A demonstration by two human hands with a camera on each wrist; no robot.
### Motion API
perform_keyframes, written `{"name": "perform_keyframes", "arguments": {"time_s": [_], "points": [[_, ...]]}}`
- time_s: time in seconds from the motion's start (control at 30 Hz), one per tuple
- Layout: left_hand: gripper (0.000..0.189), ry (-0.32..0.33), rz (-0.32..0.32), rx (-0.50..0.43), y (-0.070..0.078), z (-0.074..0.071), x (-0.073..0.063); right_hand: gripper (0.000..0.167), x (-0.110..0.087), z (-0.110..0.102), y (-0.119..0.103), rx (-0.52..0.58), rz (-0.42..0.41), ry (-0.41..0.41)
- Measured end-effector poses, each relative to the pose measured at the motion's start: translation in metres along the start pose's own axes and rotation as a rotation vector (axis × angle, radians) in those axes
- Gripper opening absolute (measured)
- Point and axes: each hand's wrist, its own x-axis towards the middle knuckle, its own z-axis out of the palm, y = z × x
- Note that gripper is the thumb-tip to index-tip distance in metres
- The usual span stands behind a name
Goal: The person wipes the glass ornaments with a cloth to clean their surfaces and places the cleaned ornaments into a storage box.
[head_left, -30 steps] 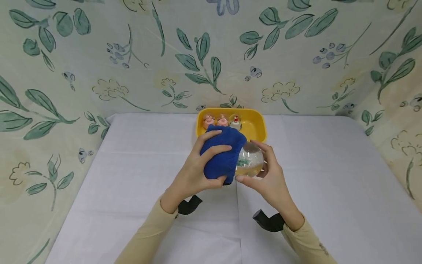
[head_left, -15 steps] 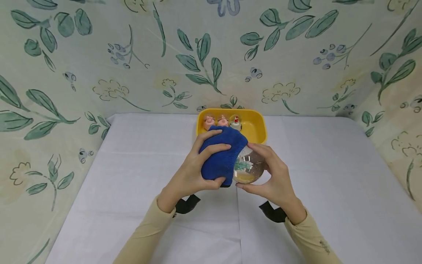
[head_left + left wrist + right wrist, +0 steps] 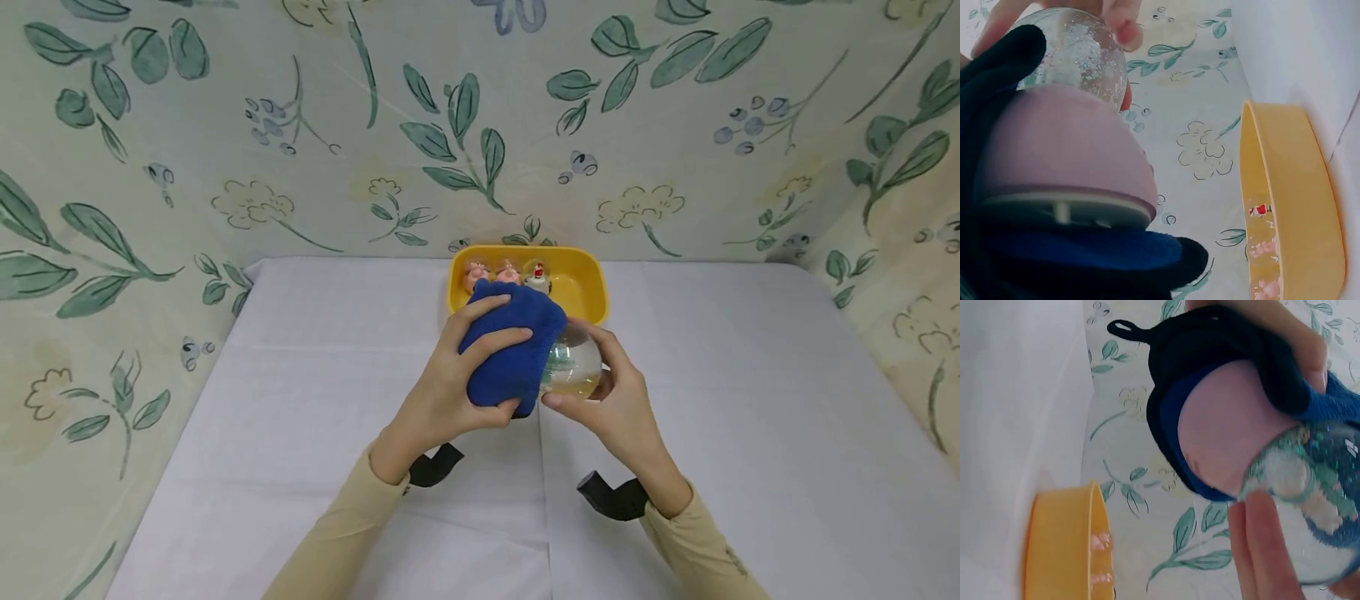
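Observation:
A snow globe (image 3: 572,360) with a clear ball and a pink base (image 3: 1072,147) is held above the table between both hands. My left hand (image 3: 438,385) grips the base through a blue cloth (image 3: 513,346), which has black edging and a small loop in the right wrist view. Fingers and thumb of my right hand (image 3: 618,404) curl round the glass ball from the right. Glitter and green and white shapes show inside the ball (image 3: 1310,494). In the head view the cloth hides the pink base.
Behind the hands, a yellow tray (image 3: 585,287) stands at the table's back edge. Two pink figurines (image 3: 476,275) and a white one with red (image 3: 537,275) sit in its left part. A white cloth covers the table (image 3: 300,400); flowered fabric (image 3: 480,125) hangs behind.
My right hand dips and swings on the ball, then comes back up to nearly its first position, the ball tilting with it. The left hand and cloth shift only slightly.

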Motion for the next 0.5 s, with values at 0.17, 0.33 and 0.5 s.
{"name": "perform_keyframes", "arguments": {"time_s": [0.17,0.33,0.5], "points": [[0.070,0.019,-0.051,-0.124,-0.003,-0.006,0.001,0.103,0.002,-0.008,0.000,-0.192,-0.156,-0.112],[0.069,0.002,-0.044,-0.155,-0.002,-0.009,0.004,0.099,0.007,-0.014,0.002,-0.370,-0.328,-0.080],[0.071,-0.033,-0.042,-0.127,0.000,-0.008,0.005,0.086,0.009,-0.014,0.007,-0.266,-0.390,-0.052]]}}
